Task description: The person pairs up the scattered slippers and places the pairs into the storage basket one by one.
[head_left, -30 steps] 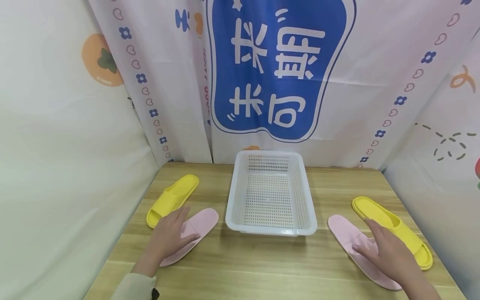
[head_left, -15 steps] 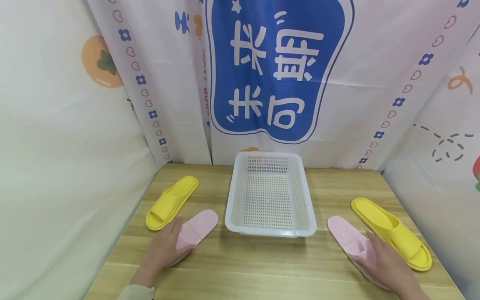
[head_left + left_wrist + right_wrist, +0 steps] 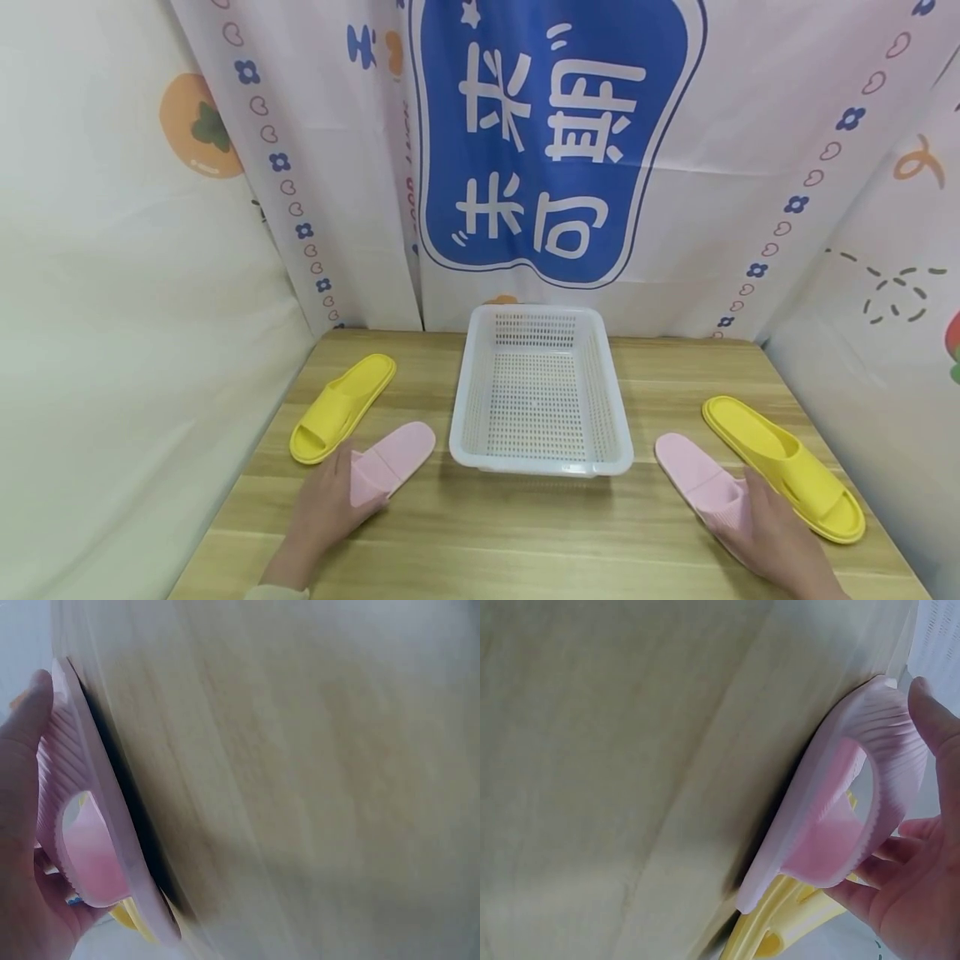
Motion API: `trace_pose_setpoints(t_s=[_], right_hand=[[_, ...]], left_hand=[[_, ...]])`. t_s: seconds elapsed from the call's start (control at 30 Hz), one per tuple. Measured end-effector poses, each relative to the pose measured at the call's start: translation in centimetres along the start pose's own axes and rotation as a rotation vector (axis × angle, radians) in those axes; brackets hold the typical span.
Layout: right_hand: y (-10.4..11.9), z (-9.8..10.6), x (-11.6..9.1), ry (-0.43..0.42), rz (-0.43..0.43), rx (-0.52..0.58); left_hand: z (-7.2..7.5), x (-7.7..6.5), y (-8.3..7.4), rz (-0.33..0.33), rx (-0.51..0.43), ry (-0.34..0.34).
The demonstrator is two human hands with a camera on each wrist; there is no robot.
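Two pink slippers lie on the wooden table, one on each side of the basket. My left hand (image 3: 322, 508) grips the left pink slipper (image 3: 399, 452) across its strap, thumb on the inner side and fingers on the outer side. In the left wrist view a dark shadow runs along the sole of this pink slipper (image 3: 61, 754). The right pink slipper (image 3: 690, 467) is held by its ribbed strap in my right hand (image 3: 776, 533). The right wrist view shows the thumb on one side of that pink slipper's strap (image 3: 889, 739) and the fingers curled against the other.
A white perforated plastic basket (image 3: 540, 464) stands at the back middle of the table (image 3: 540, 550). One yellow slipper (image 3: 341, 412) lies at the far left, another yellow slipper (image 3: 787, 462) beside my right hand. Printed cloth (image 3: 360, 208) hangs behind and along both sides.
Both hands have come down from over the pink slippers and closed round their straps. The slippers stay about where they were on the table. Basket and yellow slippers have not moved.
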State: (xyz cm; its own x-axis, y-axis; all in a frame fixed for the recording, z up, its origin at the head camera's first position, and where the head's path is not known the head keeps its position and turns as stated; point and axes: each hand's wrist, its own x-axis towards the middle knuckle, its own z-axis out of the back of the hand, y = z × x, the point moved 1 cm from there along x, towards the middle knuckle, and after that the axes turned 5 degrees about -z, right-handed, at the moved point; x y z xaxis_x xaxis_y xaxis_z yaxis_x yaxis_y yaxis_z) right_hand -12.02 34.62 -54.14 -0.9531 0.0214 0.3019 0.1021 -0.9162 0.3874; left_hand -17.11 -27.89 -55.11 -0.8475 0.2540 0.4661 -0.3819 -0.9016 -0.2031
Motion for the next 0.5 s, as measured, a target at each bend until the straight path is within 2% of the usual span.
trace_pose_setpoints(t_s=[0.27,0.5], right_hand=[[-0.3,-0.42,0.01,-0.029,0.042,-0.002],[-0.7,-0.75,-0.08,-0.029,0.053,-0.001]], left_hand=[[0.07,-0.52,-0.62,0.125,0.053,0.053],[0.07,-0.75,-1.05,0.182,0.092,0.067]])
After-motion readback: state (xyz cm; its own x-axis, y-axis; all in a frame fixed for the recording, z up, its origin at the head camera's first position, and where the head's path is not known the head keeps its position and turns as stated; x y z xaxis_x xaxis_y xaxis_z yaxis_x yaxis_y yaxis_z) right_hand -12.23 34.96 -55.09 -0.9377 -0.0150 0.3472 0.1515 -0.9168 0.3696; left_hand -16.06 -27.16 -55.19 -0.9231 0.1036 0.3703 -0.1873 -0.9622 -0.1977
